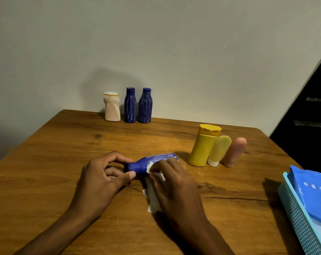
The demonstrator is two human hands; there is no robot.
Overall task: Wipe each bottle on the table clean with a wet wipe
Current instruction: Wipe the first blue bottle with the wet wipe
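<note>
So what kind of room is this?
Probably a room at home, though I can't tell which. There's a wooden table pushed against a plain wall, some toiletry-style bottles, and a blue plastic basket.

No text, brand, number or sign can be read anywhere in the head view. The blue packet point(314, 188) in the light blue basket point(299, 218) at the right edge carries a row of small white marks, too blurred to make out as letters. The bottles on the table show no legible labels.
</note>
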